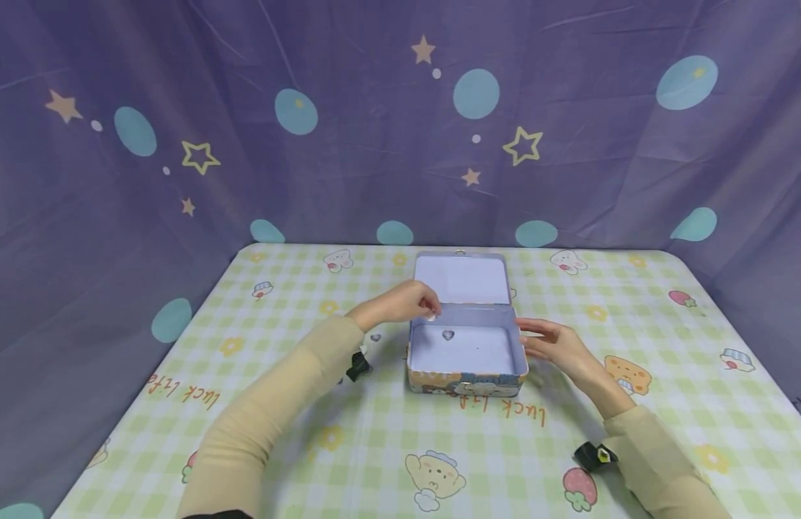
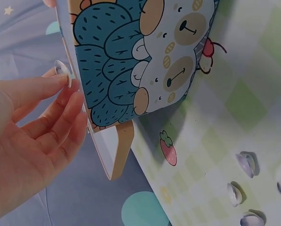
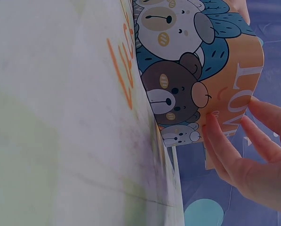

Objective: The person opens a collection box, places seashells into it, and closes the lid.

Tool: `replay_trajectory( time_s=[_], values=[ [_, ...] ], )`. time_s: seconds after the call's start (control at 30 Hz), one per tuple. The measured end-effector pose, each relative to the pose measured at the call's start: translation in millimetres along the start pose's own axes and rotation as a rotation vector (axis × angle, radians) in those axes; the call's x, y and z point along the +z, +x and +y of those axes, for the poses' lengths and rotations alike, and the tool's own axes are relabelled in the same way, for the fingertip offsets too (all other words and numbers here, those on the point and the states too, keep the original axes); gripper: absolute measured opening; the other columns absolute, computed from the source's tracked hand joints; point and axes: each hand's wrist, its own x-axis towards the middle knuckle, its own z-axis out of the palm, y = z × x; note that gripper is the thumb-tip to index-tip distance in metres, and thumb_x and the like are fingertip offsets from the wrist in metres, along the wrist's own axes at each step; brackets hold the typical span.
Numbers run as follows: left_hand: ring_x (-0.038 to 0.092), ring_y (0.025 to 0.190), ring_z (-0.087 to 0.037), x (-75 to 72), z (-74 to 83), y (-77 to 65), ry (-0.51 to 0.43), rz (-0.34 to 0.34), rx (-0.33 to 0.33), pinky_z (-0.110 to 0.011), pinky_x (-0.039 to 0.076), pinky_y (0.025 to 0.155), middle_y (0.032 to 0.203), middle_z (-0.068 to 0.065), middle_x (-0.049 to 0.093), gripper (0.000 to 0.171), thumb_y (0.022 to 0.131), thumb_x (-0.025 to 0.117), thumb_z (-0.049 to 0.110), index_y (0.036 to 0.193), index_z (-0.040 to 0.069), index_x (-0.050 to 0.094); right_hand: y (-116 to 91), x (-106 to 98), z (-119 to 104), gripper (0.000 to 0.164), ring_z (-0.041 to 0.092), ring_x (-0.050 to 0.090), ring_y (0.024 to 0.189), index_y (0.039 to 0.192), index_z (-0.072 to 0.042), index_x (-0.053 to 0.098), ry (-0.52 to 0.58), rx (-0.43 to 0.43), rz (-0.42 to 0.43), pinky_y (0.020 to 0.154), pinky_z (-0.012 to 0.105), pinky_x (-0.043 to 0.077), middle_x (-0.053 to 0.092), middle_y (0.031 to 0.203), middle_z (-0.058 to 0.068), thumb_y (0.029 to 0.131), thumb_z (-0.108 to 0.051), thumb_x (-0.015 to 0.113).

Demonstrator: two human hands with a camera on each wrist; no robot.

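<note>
A hinged tin box [image 1: 432, 387] with printed bears stands on the table, its lid [image 1: 461, 280] raised at the back. My left hand [image 1: 403, 301] is over the box's left edge and pinches a small seashell [image 2: 62, 70] between thumb and fingertips. Inside the tin lies another shell [image 1: 448, 335]. On the opposite side, my right hand [image 1: 559, 349] touches the box's right wall with fairly straight fingers. The left wrist view has several loose shells [image 2: 246, 164] on the cloth beside the box; my left arm hides part of that area in the head view.
A green checked tablecloth [image 1: 374, 447] with printed cartoons covers the table. Behind it hangs a purple curtain [image 1: 387, 144] with stars and blue spots. A black wrist device [image 1: 593, 456] shows near the right sleeve, another black one [image 1: 358, 366] below the left forearm.
</note>
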Motion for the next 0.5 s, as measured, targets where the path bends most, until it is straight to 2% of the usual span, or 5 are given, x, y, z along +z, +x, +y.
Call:
replay_trajectory(
  time_s=[0.23, 0.5],
  values=[
    [0.057, 0.076, -0.013, 2.6, -1.2, 4.1, 0.036, -0.014, 0.025, -0.018, 0.044, 0.069, 0.085, -0.006, 0.066, 0.015, 0.081, 0.056, -0.002, 0.09, 0.0, 0.067, -0.3, 0.6, -1.3, 0.055, 0.015, 0.056, 0.1, 0.129, 0.003, 0.041, -0.003, 0.009, 0.006, 0.081, 0.026, 0.047, 0.038, 0.132, 0.024, 0.084, -0.022, 0.06],
    [0.057, 0.08, -0.015, 2.3, 0.4, 3.3, 0.052, -0.004, 0.03, -0.019, 0.045, 0.072, 0.09, -0.008, 0.065, 0.016, 0.082, 0.054, 0.0, 0.093, 0.001, 0.066, -1.3, -0.1, -1.6, 0.055, 0.023, 0.053, 0.105, 0.129, 0.003, 0.04, -0.012, -0.004, 0.0, 0.082, 0.026, 0.047, 0.038, 0.132, 0.024, 0.085, -0.022, 0.059]
  ],
)
